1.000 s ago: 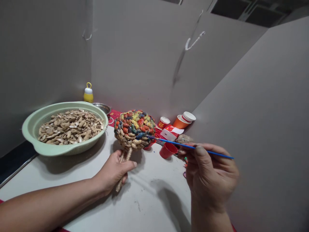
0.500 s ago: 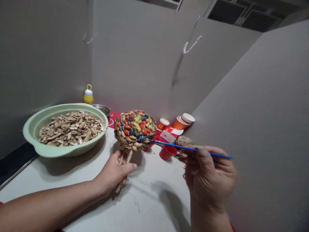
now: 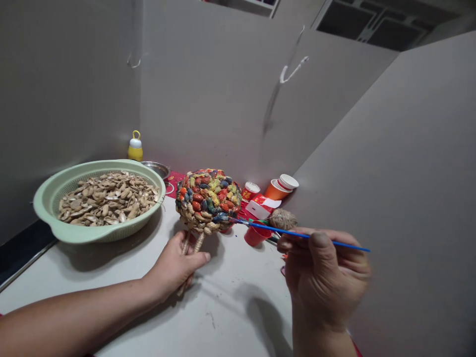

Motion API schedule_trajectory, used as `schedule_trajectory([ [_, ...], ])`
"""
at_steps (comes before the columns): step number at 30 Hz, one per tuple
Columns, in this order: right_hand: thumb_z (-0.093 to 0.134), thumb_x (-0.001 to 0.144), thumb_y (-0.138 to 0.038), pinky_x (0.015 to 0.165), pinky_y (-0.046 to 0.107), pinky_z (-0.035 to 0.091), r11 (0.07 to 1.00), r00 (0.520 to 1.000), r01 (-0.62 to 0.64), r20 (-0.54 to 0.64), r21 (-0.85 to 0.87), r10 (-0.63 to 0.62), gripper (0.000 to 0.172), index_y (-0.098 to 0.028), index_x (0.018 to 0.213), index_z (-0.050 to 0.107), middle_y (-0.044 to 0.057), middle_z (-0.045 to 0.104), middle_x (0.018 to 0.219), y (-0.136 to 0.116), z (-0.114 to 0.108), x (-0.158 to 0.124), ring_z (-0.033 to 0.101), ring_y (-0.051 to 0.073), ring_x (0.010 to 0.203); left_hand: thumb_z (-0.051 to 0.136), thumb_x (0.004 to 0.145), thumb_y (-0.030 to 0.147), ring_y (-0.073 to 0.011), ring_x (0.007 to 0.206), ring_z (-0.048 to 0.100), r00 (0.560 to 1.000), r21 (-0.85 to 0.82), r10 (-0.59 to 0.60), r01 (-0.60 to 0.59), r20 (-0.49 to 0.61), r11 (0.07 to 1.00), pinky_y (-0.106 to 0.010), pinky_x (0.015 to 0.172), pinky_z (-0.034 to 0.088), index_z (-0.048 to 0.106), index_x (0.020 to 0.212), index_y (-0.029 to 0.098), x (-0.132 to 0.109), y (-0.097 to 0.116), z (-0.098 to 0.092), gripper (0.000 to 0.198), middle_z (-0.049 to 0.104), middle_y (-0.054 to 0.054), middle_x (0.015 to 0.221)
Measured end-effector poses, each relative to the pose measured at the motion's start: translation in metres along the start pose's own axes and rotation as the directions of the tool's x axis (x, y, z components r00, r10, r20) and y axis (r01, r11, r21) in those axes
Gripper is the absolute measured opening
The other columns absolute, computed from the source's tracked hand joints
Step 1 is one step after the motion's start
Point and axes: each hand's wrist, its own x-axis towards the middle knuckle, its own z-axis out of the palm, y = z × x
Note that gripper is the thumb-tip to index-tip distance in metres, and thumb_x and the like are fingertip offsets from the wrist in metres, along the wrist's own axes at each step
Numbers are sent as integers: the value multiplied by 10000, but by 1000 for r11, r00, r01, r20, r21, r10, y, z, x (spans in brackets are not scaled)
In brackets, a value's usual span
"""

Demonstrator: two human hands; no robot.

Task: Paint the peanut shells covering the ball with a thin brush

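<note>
My left hand (image 3: 174,267) is closed round the rope-wrapped stem of a mushroom-shaped model (image 3: 207,200) whose cap is covered in peanut shells, many painted red, blue and yellow. My right hand (image 3: 325,277) pinches a thin blue paintbrush (image 3: 297,233). The brush tip touches the lower right edge of the cap. The lower rows of shells on the cap are unpainted.
A pale green colander (image 3: 55,218) holds several peanut shells at the left. Behind it stand a yellow bottle (image 3: 135,147) and a metal bowl (image 3: 158,168). A small red cup (image 3: 254,236), a twine ball (image 3: 283,218) and stacked paper cups (image 3: 281,186) lie to the right. Grey partition walls enclose the white table (image 3: 223,307).
The brush tip has slid slightly down along the cap's right edge. My right hand has dropped a little. My left hand keeps the stem in place.
</note>
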Motion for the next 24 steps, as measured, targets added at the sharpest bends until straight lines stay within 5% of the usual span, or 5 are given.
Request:
schedule_trajectory([
  [10, 895, 761, -382, 403, 235, 499, 1000, 998, 9, -61, -18, -10, 300, -193, 773, 663, -24, 733, 645, 3, -5, 1, 613, 121, 403, 767, 750, 331, -62, 340, 366, 999, -39, 2, 0, 52, 999, -187, 334, 297, 520, 1123, 169, -3, 4, -1, 476, 464, 137, 529],
  [24, 907, 729, -395, 443, 220, 525, 1000, 988, -8, -156, -13, 6, 307, -194, 760, 677, -39, 706, 631, 9, -10, 4, 622, 103, 450, 778, 675, 399, -14, 317, 308, 986, -158, -76, 100, 147, 982, -155, 336, 254, 457, 882, 237, -8, 11, 0, 415, 428, 160, 536],
])
